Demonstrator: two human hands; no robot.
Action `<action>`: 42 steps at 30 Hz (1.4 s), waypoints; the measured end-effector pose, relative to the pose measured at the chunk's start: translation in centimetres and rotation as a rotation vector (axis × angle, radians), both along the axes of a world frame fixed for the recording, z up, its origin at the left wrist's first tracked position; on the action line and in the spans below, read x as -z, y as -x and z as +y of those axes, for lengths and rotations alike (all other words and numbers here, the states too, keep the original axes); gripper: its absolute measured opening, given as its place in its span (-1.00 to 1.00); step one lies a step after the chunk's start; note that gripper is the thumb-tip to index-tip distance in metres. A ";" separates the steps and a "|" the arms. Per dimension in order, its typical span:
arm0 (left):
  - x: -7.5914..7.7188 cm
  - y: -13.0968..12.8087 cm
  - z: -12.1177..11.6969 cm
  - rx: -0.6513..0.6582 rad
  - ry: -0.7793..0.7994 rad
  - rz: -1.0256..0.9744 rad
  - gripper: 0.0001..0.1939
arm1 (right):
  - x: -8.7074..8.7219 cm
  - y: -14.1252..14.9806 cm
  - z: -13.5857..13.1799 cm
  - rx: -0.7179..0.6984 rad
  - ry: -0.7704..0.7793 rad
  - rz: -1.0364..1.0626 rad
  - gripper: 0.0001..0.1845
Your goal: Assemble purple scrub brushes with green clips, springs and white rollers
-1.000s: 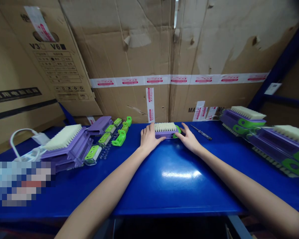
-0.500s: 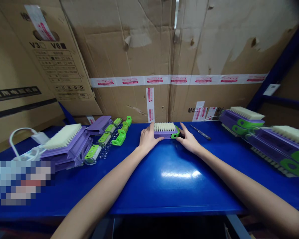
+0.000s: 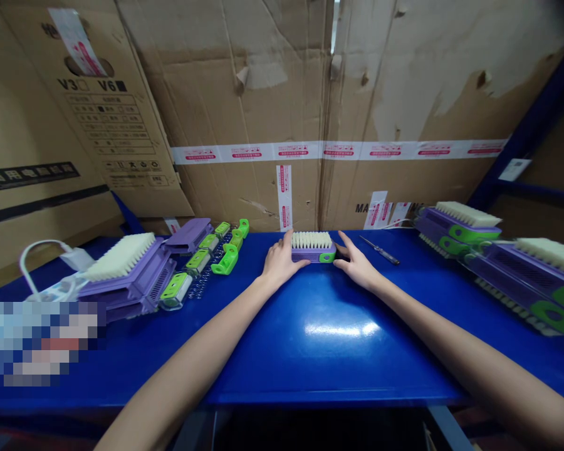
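A brush [image 3: 311, 245] with cream bristles facing up and a purple body lies on the blue table in front of me. A green cap [image 3: 328, 257] sits at its right end. My left hand [image 3: 278, 260] is closed around the left end, thumb along the front side. At the right end, my right hand [image 3: 354, 263] has its thumb by the front corner and its other fingers curved in beside the cap, with the index finger raised. Part of the contact there is hidden. A screwdriver [image 3: 380, 250] rests just right of my right hand.
To the left are stacked purple brush bodies [image 3: 143, 279], green-and-clear pieces [image 3: 197, 262], springs [image 3: 200, 285] and green caps [image 3: 225, 260]. A white cable [image 3: 28, 257] loops at far left. Brushes with green ends [image 3: 502, 266] are stacked at right. Cardboard [image 3: 263, 113] stands behind.
The green cap, which stuck out past the brush's right end and looked tilted, now sits flush with the body. My right fingers have shifted slightly; my left hand keeps its place.
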State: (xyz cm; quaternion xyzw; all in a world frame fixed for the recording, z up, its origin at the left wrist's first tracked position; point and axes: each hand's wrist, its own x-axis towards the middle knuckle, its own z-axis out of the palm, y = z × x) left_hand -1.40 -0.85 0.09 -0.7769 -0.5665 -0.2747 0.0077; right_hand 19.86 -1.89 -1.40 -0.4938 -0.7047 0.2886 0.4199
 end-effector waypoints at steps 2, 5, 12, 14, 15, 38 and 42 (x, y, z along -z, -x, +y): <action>0.0 0.0 0.0 -0.001 -0.007 0.004 -0.10 | -0.1 0.2 -0.2 -0.004 -0.021 -0.029 -0.05; -0.1 -0.1 -0.1 -0.011 -0.012 0.022 -0.10 | -0.3 0.5 -0.5 0.023 -0.035 -0.070 -0.05; -0.4 -0.6 -0.6 -0.080 -0.030 0.062 -0.13 | -0.4 0.8 -0.5 0.087 -0.062 -0.102 -0.10; -0.4 -0.7 -0.7 -0.140 -0.050 0.079 -0.14 | -0.2 0.8 -0.4 0.120 -0.100 -0.117 -0.13; -0.5 -0.8 -0.8 -0.172 -0.061 0.092 -0.15 | -0.1 0.7 -0.3 0.132 -0.120 -0.122 -0.14; -0.5 -1.6 -2.4 0.161 -0.270 0.306 -0.25 | -0.6 0.6 -0.9 -0.008 -0.387 -0.367 -0.26; -0.6 -1.6 -2.4 0.188 -0.253 0.350 -0.30 | -0.3 0.2 -0.6 -0.022 -0.378 -0.431 -0.27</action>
